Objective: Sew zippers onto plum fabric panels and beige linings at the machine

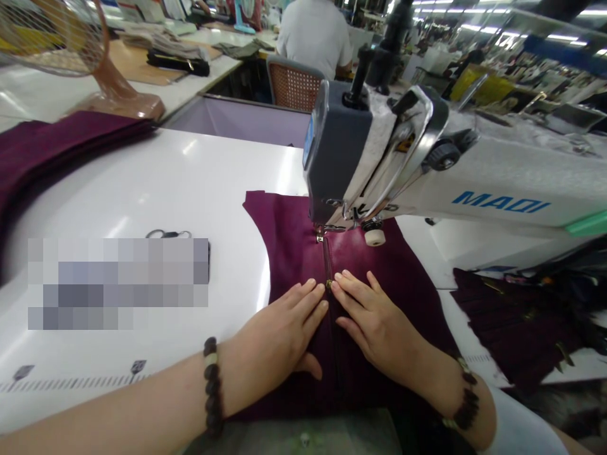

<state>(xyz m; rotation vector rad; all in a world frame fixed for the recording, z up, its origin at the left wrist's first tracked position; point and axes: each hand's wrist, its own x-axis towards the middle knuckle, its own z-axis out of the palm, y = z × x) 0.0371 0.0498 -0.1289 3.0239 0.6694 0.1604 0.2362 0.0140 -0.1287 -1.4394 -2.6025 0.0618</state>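
Note:
A dark purple fabric piece point(294, 234) lies on the white table under the needle end of a sewing machine point(339, 151). Down its middle runs a zipper point(327, 256) with a small brass-coloured slider point(329, 284). My left hand point(284, 325) lies flat on the cloth left of the zipper, fingers stretched forward. On the other side my right hand point(374, 316) rests with fingers extended, its fingertips close to the slider. The presser foot point(320, 237) sits on the fabric at the zipper's far end.
Folded purple fabric point(85, 142) lies at the left, near a fan point(109, 88). A blurred-out object with a ring covers part of the white tabletop point(142, 189). More dark purple pieces point(516, 322) with zippers lie at the right. Ahead, a person point(313, 38) sits on a chair point(296, 82).

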